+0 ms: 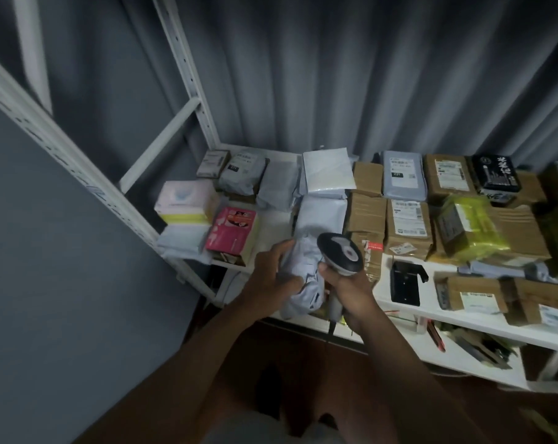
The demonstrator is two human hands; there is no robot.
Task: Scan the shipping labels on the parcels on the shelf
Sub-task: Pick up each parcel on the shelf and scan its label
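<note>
- The left hand (268,274) grips a crumpled pale grey plastic mailer bag (303,277) at the near edge of the white metal shelf (399,293), fingers curled round its left side.
- The right hand (344,283) is wrapped round the handle of a black and grey handheld barcode scanner (340,253), whose head sits just above the bag's right side; its cable hangs down toward the floor.
- No shipping label shows on the held bag; its visible face is creased.
- Just behind the bag lie more flat white plastic mailers (327,174), running toward the far edge.
- To the left stand a pink printed carton (232,232) and a pale pink and yellow box (184,200).
- To the right, brown cardboard parcels (407,225) with white labels fill the shelf, touching one another; a parcel wrapped in yellow film (469,229) lies on top of them.
- A black scanner stand (405,283) rests on the bare shelf, near the right hand.
- A grey pleated curtain (335,68) hangs behind the shelf.
</note>
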